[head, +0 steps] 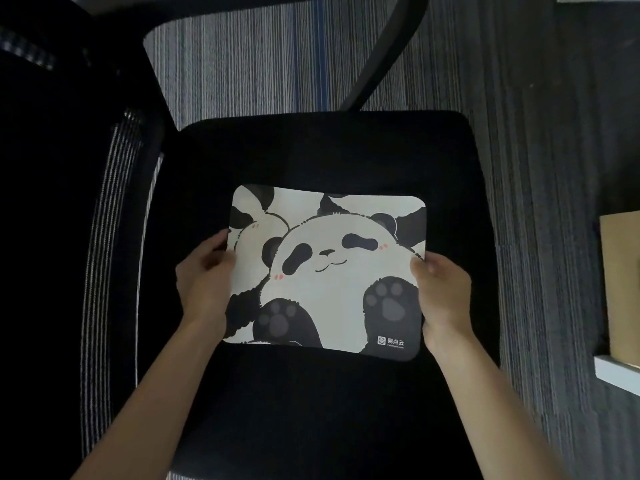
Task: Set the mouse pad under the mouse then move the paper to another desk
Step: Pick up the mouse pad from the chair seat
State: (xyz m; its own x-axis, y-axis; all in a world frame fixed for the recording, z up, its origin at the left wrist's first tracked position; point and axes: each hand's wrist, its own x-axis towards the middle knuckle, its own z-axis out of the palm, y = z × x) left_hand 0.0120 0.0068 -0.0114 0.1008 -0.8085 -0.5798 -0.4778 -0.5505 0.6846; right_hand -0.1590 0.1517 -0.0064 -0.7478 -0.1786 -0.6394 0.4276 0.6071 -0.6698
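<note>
A rectangular mouse pad (325,271) with a black-and-white panda print is held flat, face up, over a black chair seat (322,150). My left hand (204,282) grips its left edge, thumb on top. My right hand (443,299) grips its right edge the same way. I cannot tell whether the pad touches the seat or hangs just above it. No mouse and no paper show in this view.
The chair's mesh backrest (110,237) stands at the left and a black armrest (388,53) arcs behind the seat. Striped grey carpet (540,168) lies around. A brown cardboard box (623,285) and a white edge (616,372) sit at the right.
</note>
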